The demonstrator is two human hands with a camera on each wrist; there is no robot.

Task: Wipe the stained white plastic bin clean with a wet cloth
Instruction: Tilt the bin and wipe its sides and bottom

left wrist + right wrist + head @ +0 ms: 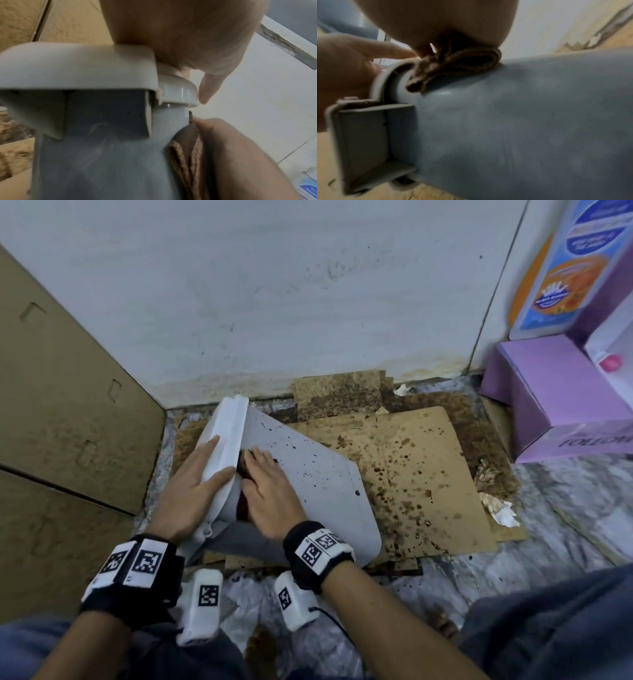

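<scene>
A: How many things are in play?

B: One white plastic bin (308,474), one cloth (244,470), two hands. The bin lies on its side on stained cardboard sheets (428,460) on the floor, near the wall (274,285), its lidded end to the left and its base to the right.

A: And the hands?

B: The left hand (191,491) lies flat on the bin's lid (222,436), fingers straight and spread, thumb along the lid's edge. The right hand (270,491) presses the cloth against the bin's side just right of the lid rim, fingers laid out over it, not curled round it as far as the head view shows.

A: What is the cloth like?

B: Brown, ribbed and bunched into folds, dark where it shows under the palm. The bin is smooth, with rounded corners and many small dark specks across its upper side.

A: The rest?

B: Two big cardboard boxes (68,405) at the left, plain tan. At the far right one purple carton (555,405) with a tall printed package (565,268) behind it. Two crumpled paper scraps (496,508) lie at the right edge of the cardboard, which is blotched with brown drops. The floor (565,525) is grey, marbled stone.
</scene>
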